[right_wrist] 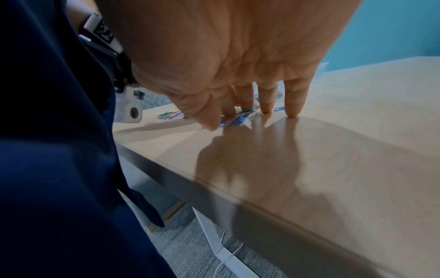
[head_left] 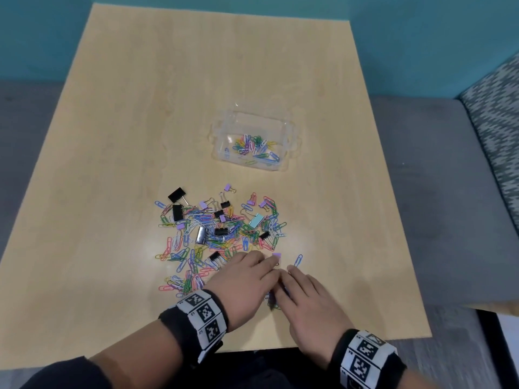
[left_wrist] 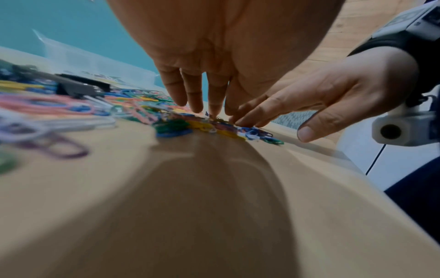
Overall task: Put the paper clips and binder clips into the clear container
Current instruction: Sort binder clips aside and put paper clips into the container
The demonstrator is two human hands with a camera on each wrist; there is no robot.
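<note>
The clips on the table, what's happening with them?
A person is gathering paper clips on the table. The left hand and right hand rest fingers-down at the pile's near edge, raking clips together. The clear container beyond holds some paper clips already; the binder clips are all outside it.

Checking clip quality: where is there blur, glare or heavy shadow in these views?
Head view: a soft glare patch on the table, right hand slightly smeared. Left wrist view: nearest paper clips blurred, broad hand shadow. Right wrist view: dim, with finger shadows on the tabletop.
</note>
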